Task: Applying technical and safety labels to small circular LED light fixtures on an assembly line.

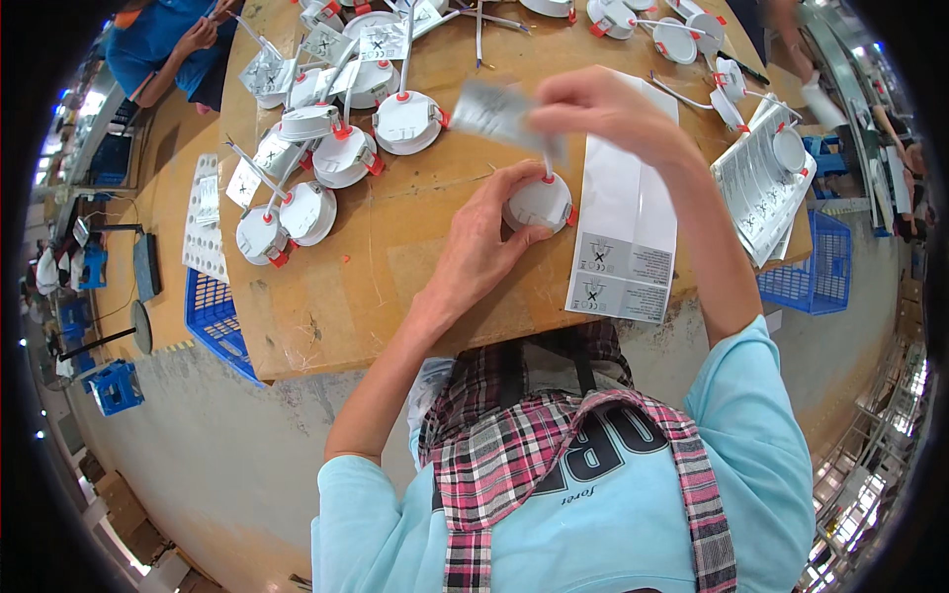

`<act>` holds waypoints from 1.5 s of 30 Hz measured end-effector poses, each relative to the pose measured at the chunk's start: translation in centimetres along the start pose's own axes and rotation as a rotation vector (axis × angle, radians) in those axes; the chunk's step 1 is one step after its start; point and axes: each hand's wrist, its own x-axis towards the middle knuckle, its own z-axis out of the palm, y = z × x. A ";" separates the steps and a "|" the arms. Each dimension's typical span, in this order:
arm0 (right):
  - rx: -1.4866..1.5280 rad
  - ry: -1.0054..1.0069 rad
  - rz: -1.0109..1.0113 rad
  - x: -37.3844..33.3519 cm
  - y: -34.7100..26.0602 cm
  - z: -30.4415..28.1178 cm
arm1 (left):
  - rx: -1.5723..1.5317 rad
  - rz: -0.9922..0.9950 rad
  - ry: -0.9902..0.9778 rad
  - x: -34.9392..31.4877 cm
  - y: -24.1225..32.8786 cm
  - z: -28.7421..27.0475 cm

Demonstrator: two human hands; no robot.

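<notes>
My left hand (476,235) is closed around the side of a round white downlight (539,206), which rests on the wooden table (366,306) with a red cable grommet and red clips. Pinched in my right hand (605,111) is a silvery printed label (490,113), smeared by motion, just above and left of the downlight. The downlight's white cable rises behind the label and is partly hidden by it. Beneath my right forearm lies a pale sheet of labels (625,222), with printed labels left at its near end and bare backing above them.
Several white downlights (407,123), many bearing labels, crowd the table's far left. More downlights (676,42) lie at the far right, near a stack of label sheets (759,188). Blue baskets (219,324) stand beside the table. A person in blue (163,49) works at the far left.
</notes>
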 end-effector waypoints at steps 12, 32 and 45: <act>0.102 0.098 0.033 -6.0 -1.7 -3.1 | -0.271 0.142 -0.001 1.0 1.6 -1.5; 0.127 0.375 0.111 -6.2 2.5 -0.2 | -0.400 -0.170 -0.071 7.7 4.0 -0.8; 0.332 0.494 0.168 -5.5 3.4 0.7 | -0.413 -0.158 0.033 9.3 1.8 -0.1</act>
